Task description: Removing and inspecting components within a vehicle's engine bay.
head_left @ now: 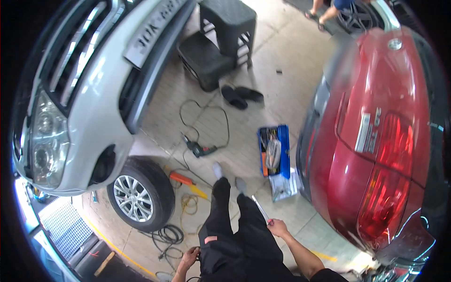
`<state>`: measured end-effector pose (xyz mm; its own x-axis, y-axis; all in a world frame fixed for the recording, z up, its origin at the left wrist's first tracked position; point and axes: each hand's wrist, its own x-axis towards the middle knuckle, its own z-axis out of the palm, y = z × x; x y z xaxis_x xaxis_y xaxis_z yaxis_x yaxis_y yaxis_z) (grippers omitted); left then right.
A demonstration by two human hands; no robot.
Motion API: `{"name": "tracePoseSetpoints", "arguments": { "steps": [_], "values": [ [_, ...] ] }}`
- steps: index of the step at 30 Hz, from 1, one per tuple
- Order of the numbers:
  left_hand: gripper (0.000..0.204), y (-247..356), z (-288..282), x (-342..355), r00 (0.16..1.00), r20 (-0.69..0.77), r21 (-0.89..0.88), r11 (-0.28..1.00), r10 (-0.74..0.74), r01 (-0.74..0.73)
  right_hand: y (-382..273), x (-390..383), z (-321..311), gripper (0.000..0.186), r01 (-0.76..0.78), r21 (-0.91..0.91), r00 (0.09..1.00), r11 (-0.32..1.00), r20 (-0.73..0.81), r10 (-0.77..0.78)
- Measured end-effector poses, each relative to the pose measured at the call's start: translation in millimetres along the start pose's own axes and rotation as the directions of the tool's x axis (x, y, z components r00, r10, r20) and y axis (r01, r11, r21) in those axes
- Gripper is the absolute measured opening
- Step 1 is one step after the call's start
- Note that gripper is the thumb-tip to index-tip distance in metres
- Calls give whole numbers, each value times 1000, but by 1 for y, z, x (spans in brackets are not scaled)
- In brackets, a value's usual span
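Note:
My right hand [278,228], beside my right thigh, is closed round the lower end of a long slim silver tool [260,207] with a red part by my fingers. Its exact kind does not show. On the other side, my left hand [190,257] hangs by my left hip with its fingers curled; whatever they hold, if anything, is hidden against my dark trousers [244,239]. Ahead of my feet a corded power drill [201,149] lies on the floor. To its right stands an open blue toolbox [286,155] full of tools, with a clear plastic bag [285,186] next to it.
A white car [94,108] stands left, its wheel [134,197] near my leg; a red car [343,160] stands right. Dark plastic stools [206,58], black slippers [235,97], an orange-and-yellow item [182,178] and a coiled black cable [170,237] are around. Another person's legs [319,11] show far right.

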<state>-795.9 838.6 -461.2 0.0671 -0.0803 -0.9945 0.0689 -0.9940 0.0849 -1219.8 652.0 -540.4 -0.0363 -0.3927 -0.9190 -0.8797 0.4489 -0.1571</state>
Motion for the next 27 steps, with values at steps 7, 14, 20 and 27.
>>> {"name": "tracePoseSetpoints", "arguments": {
  "steps": [7, 14, 20, 27],
  "values": [
    [31, 137, -72, -18, 736, -311, 620, 716, 601, -322, -186, -3, -102, 31, 449, -205, 852, 870, -193, -486],
    [38, 450, -200, -119, -100, -276, 884, 212, 956, -418, -416, -35, -250, 17, 668, 424, 731, 611, -530, -430],
    [40, 705, -362, -224, -593, -394, 905, 411, 702, -115, -553, 28, -393, 17, 855, 90, 403, 512, -736, -544],
    [54, 751, -362, -252, -197, -661, 749, 655, 724, -103, -754, 104, -598, 25, 800, -25, 392, 600, -735, -553]
  ]
}}
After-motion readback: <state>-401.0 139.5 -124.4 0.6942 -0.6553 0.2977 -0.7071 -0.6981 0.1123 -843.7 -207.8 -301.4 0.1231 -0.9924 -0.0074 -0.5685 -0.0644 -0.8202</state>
